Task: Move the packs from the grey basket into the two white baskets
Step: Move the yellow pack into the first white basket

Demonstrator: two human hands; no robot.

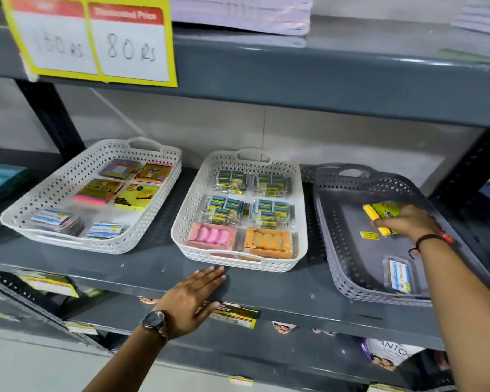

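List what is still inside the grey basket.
In the grey basket: a yellow pack under the right hand, a small yellow label, and a clear-wrapped blue-and-white pack. The hand covers part of the yellow pack.

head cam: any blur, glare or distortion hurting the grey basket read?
Head view: wide-angle bends the shelf edge; upper price sign soft; right hand slightly motion-blurred over the yellow pack; grey basket evenly lit, no glare.
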